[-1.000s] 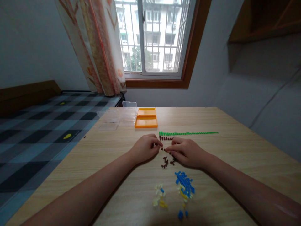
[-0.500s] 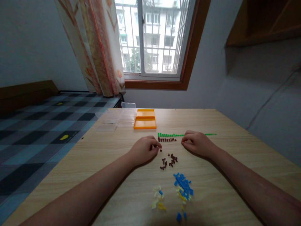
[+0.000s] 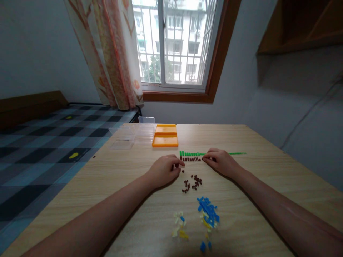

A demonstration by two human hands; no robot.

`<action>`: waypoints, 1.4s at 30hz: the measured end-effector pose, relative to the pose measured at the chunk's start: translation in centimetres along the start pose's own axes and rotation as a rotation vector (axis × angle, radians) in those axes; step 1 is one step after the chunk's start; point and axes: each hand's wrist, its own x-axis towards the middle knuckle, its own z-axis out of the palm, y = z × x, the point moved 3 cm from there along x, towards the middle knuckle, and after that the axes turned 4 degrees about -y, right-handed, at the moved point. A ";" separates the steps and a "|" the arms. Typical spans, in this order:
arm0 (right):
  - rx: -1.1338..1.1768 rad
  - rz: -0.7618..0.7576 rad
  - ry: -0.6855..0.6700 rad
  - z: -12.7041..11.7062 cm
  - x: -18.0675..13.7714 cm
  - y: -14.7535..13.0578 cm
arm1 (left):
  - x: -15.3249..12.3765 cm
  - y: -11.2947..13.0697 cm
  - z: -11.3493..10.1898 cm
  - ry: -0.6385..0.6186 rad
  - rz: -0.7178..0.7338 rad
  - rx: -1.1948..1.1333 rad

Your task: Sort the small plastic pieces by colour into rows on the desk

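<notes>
My left hand (image 3: 166, 171) rests on the table with its fingers loosely bent and apart, holding nothing that I can see. Just beyond its fingertips lies one small brown brick (image 3: 183, 171). At the right end of a row of brown bricks (image 3: 189, 159), my right hand (image 3: 219, 161) has thumb and forefinger pinched together; what they hold, if anything, is too small to make out. Behind the brown row runs a longer row of green bricks (image 3: 190, 154), partly covered by my right hand. Loose brown bricks (image 3: 197, 182) lie scattered between my hands, nearer me.
Closer to me is a heap of blue bricks (image 3: 208, 210) mixed with yellow bricks (image 3: 183, 234) and pale ones (image 3: 175, 233). An orange two-part tray (image 3: 165, 145) and clear plastic cases (image 3: 122, 143) stand at the far left of the wooden table (image 3: 139, 225).
My right hand has moved a little left, bringing its pinched fingertips up to the end of the brown row. My left hand has stayed in place.
</notes>
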 end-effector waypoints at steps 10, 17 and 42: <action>0.020 -0.018 0.010 -0.1 0.0 -0.2 | 0.0 0.0 0.0 0.003 -0.010 -0.004; 0.025 -0.007 0.030 -0.2 -0.1 -0.2 | 0.0 -0.1 -0.1 0.021 -0.006 -0.041; 0.023 0.028 0.078 0.1 -0.6 -1.3 | 0.0 -0.3 0.1 0.013 0.010 -0.017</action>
